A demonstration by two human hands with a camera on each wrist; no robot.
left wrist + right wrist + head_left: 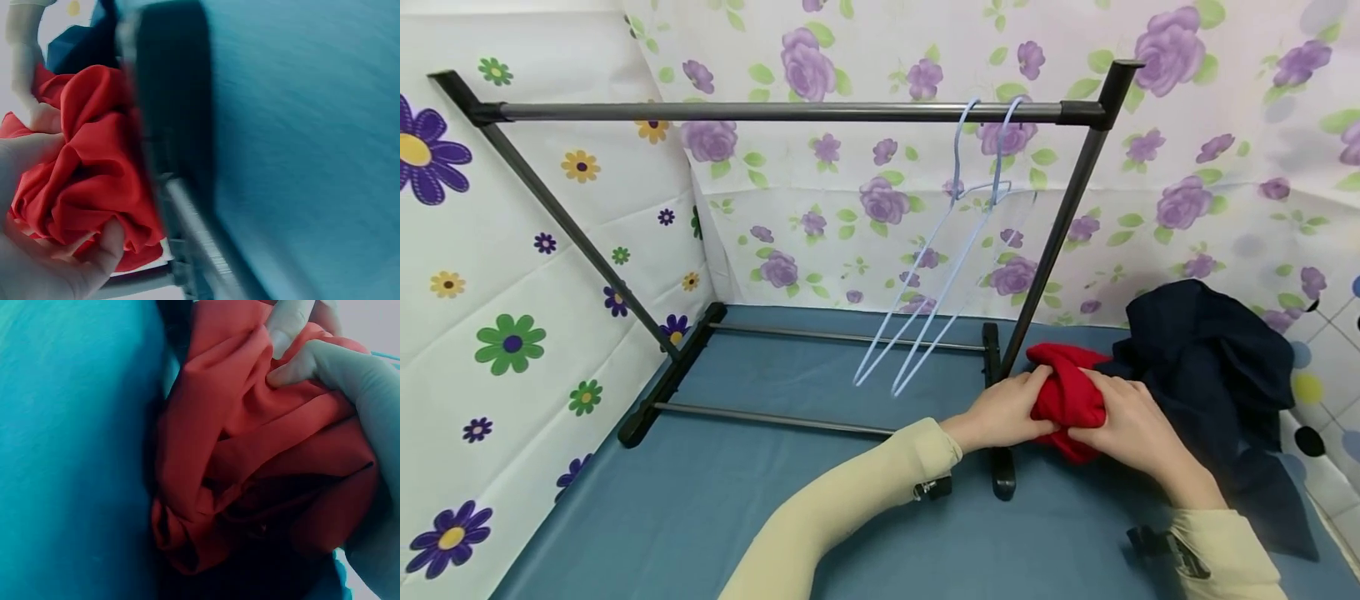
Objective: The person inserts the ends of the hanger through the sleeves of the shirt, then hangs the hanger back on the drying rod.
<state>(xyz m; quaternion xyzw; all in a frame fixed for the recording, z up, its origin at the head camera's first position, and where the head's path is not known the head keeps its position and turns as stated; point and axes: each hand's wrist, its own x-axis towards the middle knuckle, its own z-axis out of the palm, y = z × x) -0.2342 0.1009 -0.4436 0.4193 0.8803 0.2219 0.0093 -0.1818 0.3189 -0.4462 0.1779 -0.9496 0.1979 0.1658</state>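
Between my two hands is a bunched red cloth (1071,396), crumpled into folds, just right of the rack's right foot. My left hand (1006,410) grips its left side, thumb and fingers sunk into the fabric, as the left wrist view also shows with the red cloth (100,169). On the other side my right hand (1131,421) grips it, the thumb pressing into the folds of the red cloth (250,437) in the right wrist view. A dark navy cloth (1213,367) lies heaped right behind the right hand. The red cloth's underside is hidden.
A black metal garment rack (760,112) stands on the blue-covered table (700,517). Two pale blue wire hangers (940,283) hang near the right end of its top bar. Its right foot (1003,475) is close beside the left wrist. Flowered sheets (850,50) cover the walls behind.
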